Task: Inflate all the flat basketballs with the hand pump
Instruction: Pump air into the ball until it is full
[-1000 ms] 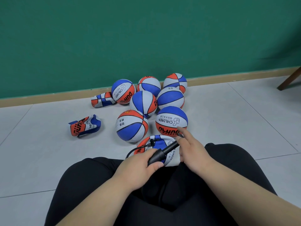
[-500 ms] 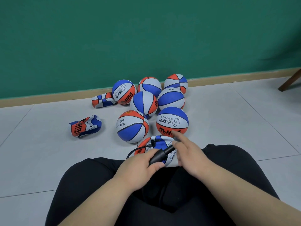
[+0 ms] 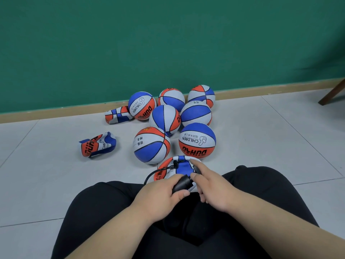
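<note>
The person sits on the grey tiled floor [image 3: 261, 139] with black-clad legs [image 3: 270, 193] spread. Between the knees lies a half-flat ball [image 3: 182, 168], red, white and blue, its top wrinkled.

The left hand [image 3: 164, 197] grips the black barrel of the pump [image 3: 182, 184], fingers wrapped over it and thumb underneath. The pump lies tilted across the near side of the half-flat ball. A thin black hose [image 3: 155, 172] loops out to the left of the barrel and curves up to the top of that ball.

The right hand [image 3: 214, 187] sits at the pump's far end, thumb touching the barrel tip and lower fingers curled in. Its index finger stretches out over the ball. A dark bit of the pump shows between thumb and index finger, so this hand appears to hold the handle.

Beyond the half-flat ball stand 7 round balls [image 3: 197, 140], clustered and mostly touching, the farthest near the green wall [image 3: 168, 43]. 2 flat balls [image 3: 98, 144] lie crumpled to the left, 1 apart from the cluster and 1 against the leftmost round ball.
</note>
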